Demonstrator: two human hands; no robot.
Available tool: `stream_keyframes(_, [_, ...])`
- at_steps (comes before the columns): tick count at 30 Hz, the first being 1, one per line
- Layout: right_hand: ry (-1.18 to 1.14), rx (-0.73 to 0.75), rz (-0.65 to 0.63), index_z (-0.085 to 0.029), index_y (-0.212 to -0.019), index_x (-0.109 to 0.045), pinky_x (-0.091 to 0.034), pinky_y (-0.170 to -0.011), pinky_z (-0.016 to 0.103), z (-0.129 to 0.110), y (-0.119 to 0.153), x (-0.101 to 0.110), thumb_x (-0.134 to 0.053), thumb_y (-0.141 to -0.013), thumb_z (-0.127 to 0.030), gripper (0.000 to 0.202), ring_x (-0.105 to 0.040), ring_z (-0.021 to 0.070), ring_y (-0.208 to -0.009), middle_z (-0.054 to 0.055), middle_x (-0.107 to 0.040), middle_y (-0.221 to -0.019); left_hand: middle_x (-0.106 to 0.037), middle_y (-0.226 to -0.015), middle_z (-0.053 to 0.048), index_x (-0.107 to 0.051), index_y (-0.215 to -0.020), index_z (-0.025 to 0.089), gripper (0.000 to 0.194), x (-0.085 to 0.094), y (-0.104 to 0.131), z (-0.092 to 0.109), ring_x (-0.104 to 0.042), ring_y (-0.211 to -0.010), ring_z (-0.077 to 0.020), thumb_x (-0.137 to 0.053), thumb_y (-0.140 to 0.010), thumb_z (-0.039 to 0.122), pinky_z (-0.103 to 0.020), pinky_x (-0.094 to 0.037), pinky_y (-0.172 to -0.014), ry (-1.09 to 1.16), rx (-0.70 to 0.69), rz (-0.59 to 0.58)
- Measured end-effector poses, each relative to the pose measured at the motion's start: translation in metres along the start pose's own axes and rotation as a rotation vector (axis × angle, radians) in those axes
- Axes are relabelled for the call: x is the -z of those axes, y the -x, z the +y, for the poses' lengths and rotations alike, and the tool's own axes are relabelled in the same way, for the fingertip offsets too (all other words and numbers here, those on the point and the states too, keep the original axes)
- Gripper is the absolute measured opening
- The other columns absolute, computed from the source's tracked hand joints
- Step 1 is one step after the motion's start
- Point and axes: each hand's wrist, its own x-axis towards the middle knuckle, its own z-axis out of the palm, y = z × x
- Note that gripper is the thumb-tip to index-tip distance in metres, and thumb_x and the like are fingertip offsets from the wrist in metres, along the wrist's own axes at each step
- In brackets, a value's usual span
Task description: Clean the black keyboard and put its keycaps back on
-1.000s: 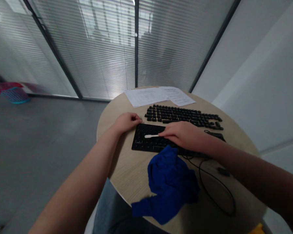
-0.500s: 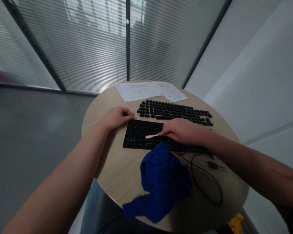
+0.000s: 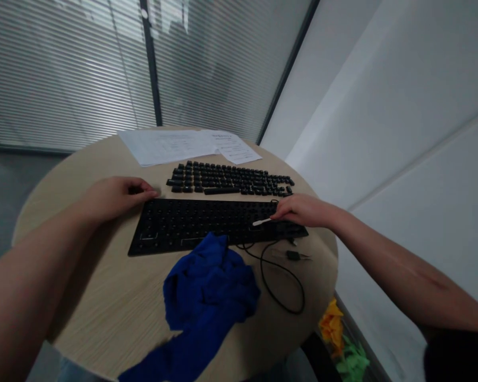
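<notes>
A right hand [image 3: 305, 210] holds a white swab [image 3: 262, 222] in a narrow grip, its tip over the keyboard [image 3: 199, 217] extending left beneath that grip. The left hand [image 3: 121, 199] is by the keyboard's far left corner; whether its grip is closed there cannot be told. Rows of keycaps [image 3: 222, 191] lie just beyond, between both grips; nearer the person than either grip, a blue cloth [image 3: 207, 292] covers part of the tabletop [image 3: 103, 323].
</notes>
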Motion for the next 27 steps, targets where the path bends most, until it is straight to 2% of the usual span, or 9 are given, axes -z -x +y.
stream_keyframes(5, [-0.023, -0.093, -0.026, -0.025, -0.114, -0.080, -0.052, -0.089, 0.031, 0.025, 0.028, -0.001, -0.060, -0.096, -0.016, 0.029, -0.073, 0.0177, -0.097, 0.006, -0.080, -0.108, -0.076, -0.083, 0.003, -0.075, -0.096, 0.028, 0.042, -0.003, -0.009, -0.012, -0.065, -0.084, -0.0211, -0.059, -0.082, 0.065, -0.032, -0.040, -0.081, -0.018, 0.017, -0.009])
stream_keyframes(8, [-0.024, -0.126, -0.018, -0.026, -0.114, -0.081, -0.052, -0.088, 0.029, 0.036, 0.043, -0.003, -0.059, -0.097, -0.017, 0.029, -0.073, 0.0174, -0.097, 0.005, -0.080, -0.108, -0.076, -0.082, 0.004, -0.075, -0.097, 0.031, 0.049, -0.001, -0.010, -0.010, -0.066, -0.085, -0.0235, -0.055, -0.078, 0.071, -0.032, -0.042, -0.081, -0.035, 0.051, -0.013])
stream_keyframes(10, [0.014, -0.166, -0.015, -0.027, -0.112, -0.081, -0.051, -0.084, 0.028, 0.043, 0.052, -0.004, -0.059, -0.096, -0.019, 0.028, -0.073, 0.0182, -0.096, 0.005, -0.080, -0.109, -0.077, -0.086, 0.002, -0.075, -0.098, 0.030, 0.054, 0.002, -0.009, -0.006, -0.068, -0.087, -0.0261, -0.052, -0.074, 0.073, -0.034, -0.044, -0.082, -0.045, 0.077, -0.032])
stream_keyframes(14, [0.057, -0.242, -0.041, -0.028, -0.111, -0.082, -0.050, -0.081, 0.029, 0.053, 0.064, -0.005, -0.058, -0.096, -0.020, 0.029, -0.073, 0.0202, -0.094, 0.004, -0.080, -0.109, -0.078, -0.092, -0.004, -0.076, -0.098, 0.028, 0.057, 0.008, -0.005, 0.004, -0.070, -0.090, -0.0292, -0.050, -0.071, 0.070, -0.038, -0.046, -0.086, -0.042, 0.096, -0.049])
stream_keyframes(18, [0.027, -0.267, -0.031, -0.027, -0.111, -0.082, -0.050, -0.083, 0.031, 0.059, 0.072, -0.005, -0.056, -0.097, -0.022, 0.030, -0.073, 0.0213, -0.095, 0.005, -0.080, -0.111, -0.078, -0.092, -0.003, -0.076, -0.096, 0.029, 0.052, 0.009, -0.003, 0.008, -0.069, -0.089, -0.0298, -0.050, -0.072, 0.068, -0.038, -0.046, -0.084, -0.054, 0.106, -0.026])
stream_keyframes(27, [0.057, -0.314, -0.032, -0.025, -0.114, -0.081, -0.051, -0.080, 0.029, 0.084, 0.098, -0.008, -0.055, -0.098, -0.024, 0.031, -0.074, 0.0201, -0.093, 0.007, -0.080, -0.111, -0.079, -0.090, 0.000, -0.077, -0.098, 0.029, 0.046, 0.004, -0.009, 0.000, -0.070, -0.085, -0.0239, -0.050, -0.081, 0.062, -0.033, -0.046, -0.082, -0.095, 0.080, -0.035])
